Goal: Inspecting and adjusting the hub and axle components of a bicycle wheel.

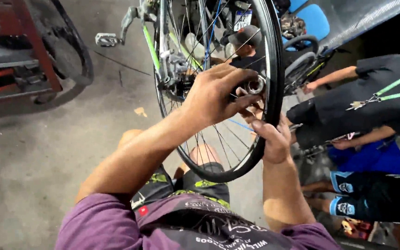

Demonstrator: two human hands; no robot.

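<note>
The left hand (214, 95) has its fingers (248, 103) curled around the silver hub (257, 85) at the middle of the bicycle wheel (274, 69), which stands upright before the person. The right hand (274, 141) grips the black rim low down, fingers apparently closed round the tyre. Behind, a green-framed bicycle (151, 46) stands on the concrete floor (47, 153).

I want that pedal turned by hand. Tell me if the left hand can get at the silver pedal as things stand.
Probably yes. The left hand sits at the wheel hub, and the silver pedal sticks out on the wheel's near side with open floor around it, though it would have to let go first.
</note>
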